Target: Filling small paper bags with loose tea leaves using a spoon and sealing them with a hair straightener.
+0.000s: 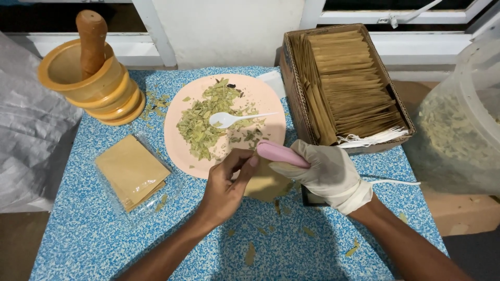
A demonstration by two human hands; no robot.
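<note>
My bare left hand (225,182) pinches the top edge of a small brown paper bag (268,183) lying on the blue speckled table. My right hand (325,174), in a white glove, grips a pink handheld tool (281,153) pressed at the bag's top edge; a white cord (396,182) trails off to the right. Just beyond the hands, a pink plate (271,106) holds crushed dried green leaves (200,127) and a white plastic spoon (232,119).
A cardboard box (291,78) of brown paper bags with white strings stands at the right. A wooden mortar and pestle (94,78) sits back left. A clear packet of brown bags (133,171) lies at left. A translucent tub (463,119) of leaves is far right. Leaf bits litter the table (291,250).
</note>
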